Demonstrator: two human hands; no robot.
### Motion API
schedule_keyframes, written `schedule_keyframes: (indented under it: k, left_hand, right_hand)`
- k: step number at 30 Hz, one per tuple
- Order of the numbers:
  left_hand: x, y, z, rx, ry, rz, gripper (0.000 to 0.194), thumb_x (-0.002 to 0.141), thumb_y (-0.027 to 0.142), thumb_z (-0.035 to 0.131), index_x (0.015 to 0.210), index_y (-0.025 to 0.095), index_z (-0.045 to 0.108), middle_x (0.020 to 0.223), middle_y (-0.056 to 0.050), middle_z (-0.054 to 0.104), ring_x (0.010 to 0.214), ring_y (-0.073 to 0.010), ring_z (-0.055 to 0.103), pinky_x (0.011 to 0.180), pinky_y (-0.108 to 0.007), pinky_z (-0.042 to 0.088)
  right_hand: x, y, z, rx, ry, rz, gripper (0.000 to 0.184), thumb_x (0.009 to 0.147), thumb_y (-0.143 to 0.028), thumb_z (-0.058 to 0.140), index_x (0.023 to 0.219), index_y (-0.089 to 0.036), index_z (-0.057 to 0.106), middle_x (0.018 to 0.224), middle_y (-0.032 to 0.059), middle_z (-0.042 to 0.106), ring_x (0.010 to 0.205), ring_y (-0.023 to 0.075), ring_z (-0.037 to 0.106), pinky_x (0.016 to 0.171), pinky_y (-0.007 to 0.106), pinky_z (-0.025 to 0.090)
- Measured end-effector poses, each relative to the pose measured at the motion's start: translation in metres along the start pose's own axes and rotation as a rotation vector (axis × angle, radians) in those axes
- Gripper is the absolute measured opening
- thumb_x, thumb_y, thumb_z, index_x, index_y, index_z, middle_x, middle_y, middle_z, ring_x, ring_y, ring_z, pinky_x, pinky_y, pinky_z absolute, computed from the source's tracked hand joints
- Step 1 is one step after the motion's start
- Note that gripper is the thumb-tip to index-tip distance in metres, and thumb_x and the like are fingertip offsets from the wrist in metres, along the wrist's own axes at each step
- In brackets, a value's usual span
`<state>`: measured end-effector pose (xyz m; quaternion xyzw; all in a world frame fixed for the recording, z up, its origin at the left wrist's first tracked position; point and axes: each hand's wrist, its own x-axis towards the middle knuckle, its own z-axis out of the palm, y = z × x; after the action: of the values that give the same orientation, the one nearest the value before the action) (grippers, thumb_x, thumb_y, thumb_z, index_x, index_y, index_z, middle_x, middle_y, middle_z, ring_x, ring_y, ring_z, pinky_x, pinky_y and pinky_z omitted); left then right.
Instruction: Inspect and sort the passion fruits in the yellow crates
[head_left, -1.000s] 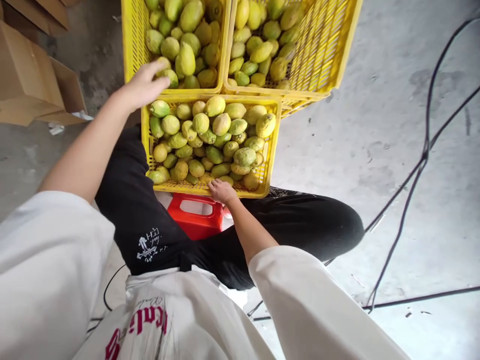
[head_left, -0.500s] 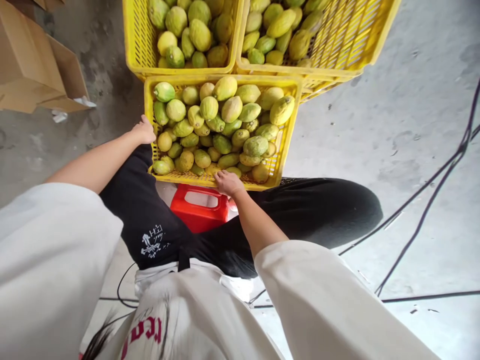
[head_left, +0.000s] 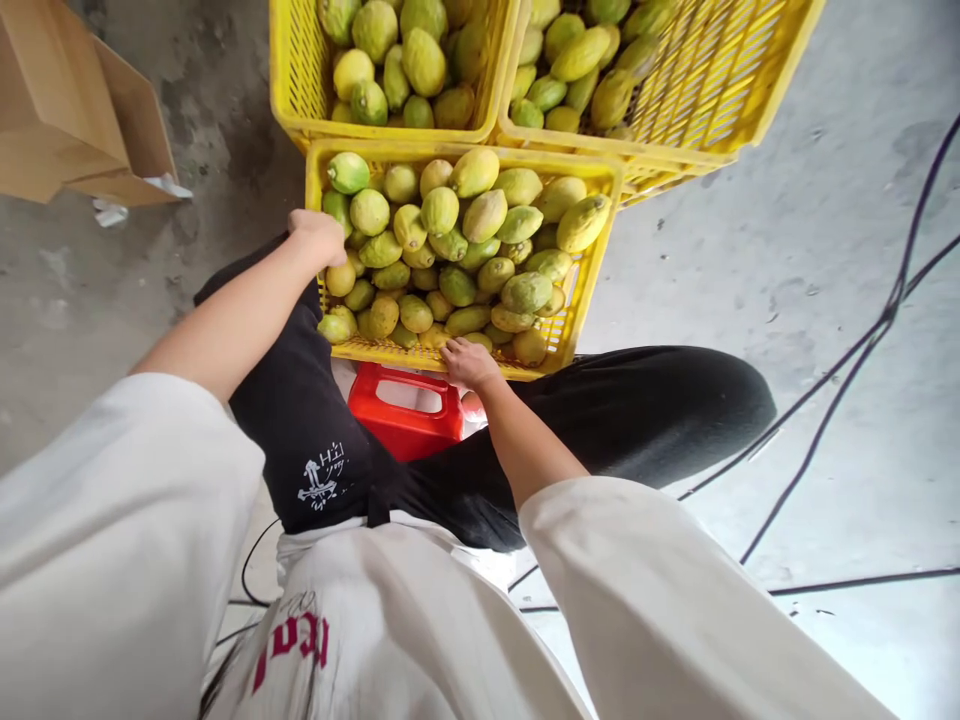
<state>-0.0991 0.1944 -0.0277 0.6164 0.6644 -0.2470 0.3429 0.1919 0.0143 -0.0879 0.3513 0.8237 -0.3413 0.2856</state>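
In the head view a yellow plastic crate [head_left: 600, 250] holds many yellow-green, oval fruits that look like papayas [head_left: 457, 285]. My left hand [head_left: 319, 238] is closed over the crate's left rim, its fingertips reaching inside beside the fruits. At the middle of the near rim, my right hand [head_left: 466, 362] grips the edge with its fingers curled over. Between my legs, just under the near side, a red plastic stool [head_left: 405, 425] shows in part.
Behind stand two more yellow crates, the left one [head_left: 289, 110] and the right one [head_left: 720, 90], both holding similar fruits. An open cardboard box [head_left: 67, 110] lies at the far left. Black cables [head_left: 847, 380] cross the concrete floor [head_left: 697, 270] on the right.
My left hand has moved inward and slightly away from me over the left rim. The right hand stays on the near rim. The whole view has shifted slightly.
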Motion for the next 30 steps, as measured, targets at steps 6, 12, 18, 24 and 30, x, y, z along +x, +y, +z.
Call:
schedule_keyframes:
  k: [6,12,18,24,30]
  left_hand:
    - [-0.006,0.025,0.019,0.012,-0.023,0.298,0.059,0.109,0.028,0.075,0.164,0.01,0.065,0.175,-0.022,0.054,0.177,-0.0543,0.038,0.148,-0.067,0.027]
    - [0.0,0.004,0.051,-0.069,-0.122,0.184,0.046,0.093,0.022,0.088,0.135,0.01,0.076,0.159,-0.027,0.064,0.177,-0.0605,0.037,0.149,-0.077,0.017]
    - [-0.008,-0.007,0.071,-0.164,-0.04,0.127,0.028,0.105,0.009,0.059,0.123,0.015,0.079,0.17,-0.028,0.061,0.187,-0.0507,0.025,0.151,-0.074,-0.001]
    - [-0.004,-0.006,0.077,-0.416,0.021,0.136,0.015,0.109,0.033,0.065,0.101,0.028,0.076,0.12,-0.02,0.078,0.183,-0.0454,0.037,0.154,-0.067,0.003]
    - [-0.017,0.014,0.076,-0.335,0.006,0.031,0.016,0.109,0.031,0.068,0.096,0.024,0.076,0.1,-0.015,0.07,0.176,-0.0521,0.047,0.149,-0.076,0.025]
  right_hand:
    - [-0.001,-0.001,-0.002,0.003,-0.005,0.008,0.051,0.124,-0.037,0.064,0.156,0.002,0.076,0.152,0.0333,0.076,0.142,0.0433,0.071,0.103,0.041,0.057]
    - [-0.002,-0.002,-0.006,0.012,-0.001,-0.002,0.051,0.122,-0.034,0.067,0.157,0.001,0.075,0.151,0.0329,0.077,0.141,0.0429,0.072,0.105,0.041,0.058]
    - [-0.001,-0.003,-0.008,0.029,0.026,-0.019,0.05,0.122,-0.034,0.066,0.154,0.002,0.077,0.148,0.0344,0.078,0.138,0.0432,0.074,0.105,0.042,0.059]
    - [0.0,-0.002,-0.008,0.048,0.041,-0.028,0.049,0.122,-0.033,0.067,0.154,0.002,0.078,0.149,0.034,0.078,0.14,0.0429,0.074,0.108,0.043,0.059]
    - [0.004,0.0,-0.002,0.063,0.044,-0.038,0.051,0.123,-0.032,0.066,0.158,0.003,0.075,0.152,0.0334,0.077,0.144,0.0428,0.072,0.113,0.044,0.058]
